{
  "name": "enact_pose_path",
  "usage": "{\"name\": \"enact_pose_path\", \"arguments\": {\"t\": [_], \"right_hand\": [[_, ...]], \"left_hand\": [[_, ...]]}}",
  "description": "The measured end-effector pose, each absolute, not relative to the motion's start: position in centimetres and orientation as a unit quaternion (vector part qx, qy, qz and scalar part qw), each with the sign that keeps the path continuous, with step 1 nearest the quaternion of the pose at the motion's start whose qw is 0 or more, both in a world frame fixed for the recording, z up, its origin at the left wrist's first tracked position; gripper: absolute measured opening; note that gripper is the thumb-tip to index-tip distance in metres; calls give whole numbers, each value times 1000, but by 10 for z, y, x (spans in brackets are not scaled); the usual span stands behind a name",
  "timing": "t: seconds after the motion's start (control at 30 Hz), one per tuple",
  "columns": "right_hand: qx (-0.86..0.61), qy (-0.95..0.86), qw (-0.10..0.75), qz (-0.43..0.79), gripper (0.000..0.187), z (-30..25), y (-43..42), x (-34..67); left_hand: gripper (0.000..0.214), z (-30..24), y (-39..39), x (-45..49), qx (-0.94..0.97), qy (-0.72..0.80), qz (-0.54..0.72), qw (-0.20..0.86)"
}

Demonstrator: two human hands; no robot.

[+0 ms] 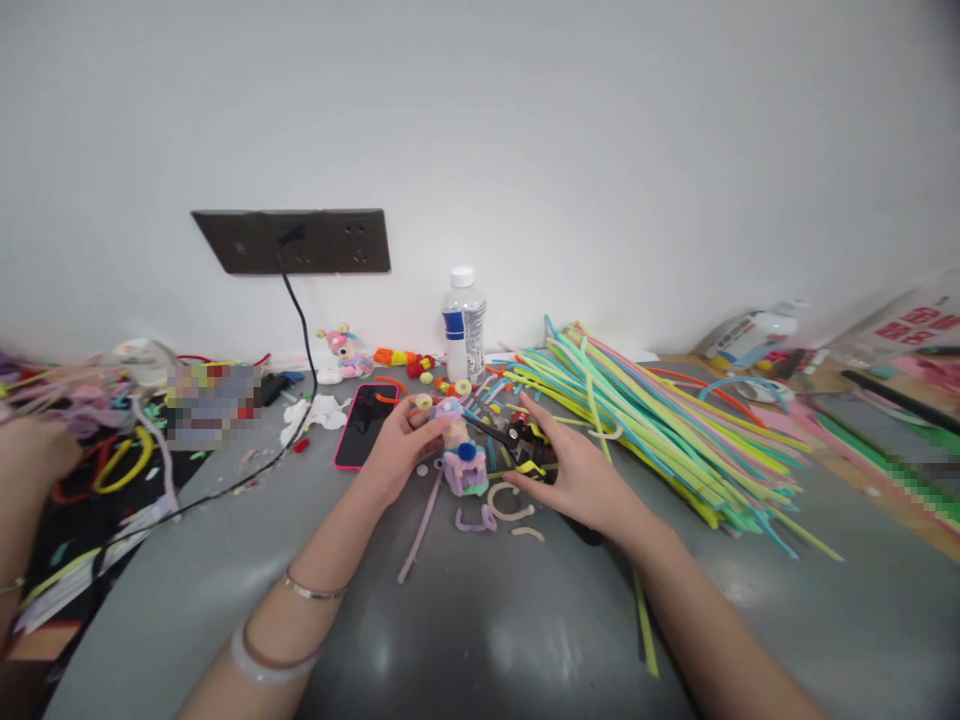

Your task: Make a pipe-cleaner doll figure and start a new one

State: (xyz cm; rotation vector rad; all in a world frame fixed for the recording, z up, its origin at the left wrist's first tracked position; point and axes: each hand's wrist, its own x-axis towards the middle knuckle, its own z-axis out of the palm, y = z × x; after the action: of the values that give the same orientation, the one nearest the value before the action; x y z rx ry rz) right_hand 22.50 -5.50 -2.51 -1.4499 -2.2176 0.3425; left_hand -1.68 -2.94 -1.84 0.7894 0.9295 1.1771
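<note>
On a grey counter (450, 625), the left hand (401, 452) grasps a fuzzy figure (465, 472) that looks largely assembled, the right hand (586, 475) grips pliers (514, 436), and loose pieces (528, 533) lie unattached.

Table (480, 620): grey, smooth top, glossy in the foreground. On it, toward the wall: one upright bottle (466, 335), white cap. Left of the bottle: a phone (367, 425), dark screen, pink edge; beside it, crumpled tissue (319, 415). A black cord (247, 482) crosses the left part. Right: a large heap of coloured fuzzy sticks (660, 430). Near centre: a loose purple stick (420, 530) and a short, curved beige piece (528, 534).
</note>
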Motion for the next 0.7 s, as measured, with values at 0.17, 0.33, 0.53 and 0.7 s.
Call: {"name": "enact_pose_path", "arguments": {"t": [0.17,0.33,0.53,0.7], "right_hand": [[-542,-787,258,143,92,-22,-54,225],[-548,-781,261,144,94,-22,-55,224],[-542,-794,254,110,96,-24,-55,221],[-546,-792,250,110,97,-24,-55,221]], "left_hand": [[50,-18,-30,-18,347,427,515,657],[51,-17,-30,-18,344,425,512,662],[51,-19,-31,-17,355,417,511,663],[51,-19,-30,-16,351,418,515,661]]}}
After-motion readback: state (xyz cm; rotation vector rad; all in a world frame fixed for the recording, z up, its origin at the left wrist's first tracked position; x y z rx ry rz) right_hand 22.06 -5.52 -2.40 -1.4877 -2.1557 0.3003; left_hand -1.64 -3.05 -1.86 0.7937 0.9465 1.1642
